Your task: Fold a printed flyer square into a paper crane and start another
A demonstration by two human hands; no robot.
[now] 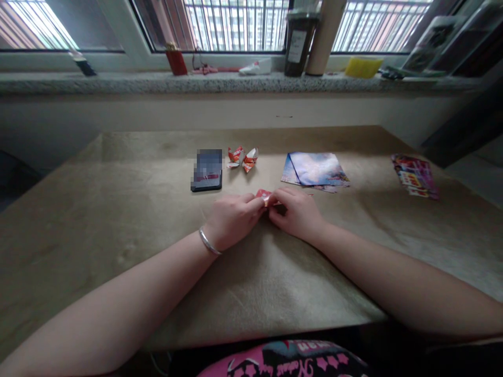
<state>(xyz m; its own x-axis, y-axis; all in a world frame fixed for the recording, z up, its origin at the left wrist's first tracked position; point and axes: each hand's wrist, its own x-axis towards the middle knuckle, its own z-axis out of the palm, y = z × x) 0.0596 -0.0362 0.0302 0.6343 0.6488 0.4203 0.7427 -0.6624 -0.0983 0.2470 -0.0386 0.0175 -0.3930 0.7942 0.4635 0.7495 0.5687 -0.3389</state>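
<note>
Between my two hands is a small piece of red patterned paper (264,194), mostly hidden by my fingers. My left hand (236,215), with a silver bangle at the wrist, pinches its near left side. My right hand (294,209) has thumb and fingertips closed on its right side. Both hands rest low over the table, fingertips almost meeting. Just beyond them lie two folded red, orange and white paper pieces (242,159) shaped like wings. To their left is a dark phone-like slab (208,170), partly blurred out.
Blue and pink picture sheets (318,168) lie beyond my right hand on the tan-covered table (118,225). Colourful printed cards (415,175) sit near the right edge. On the stone windowsill (137,82) stand a dark lidded jar (299,44), a red object (176,62) and a yellow block (363,67).
</note>
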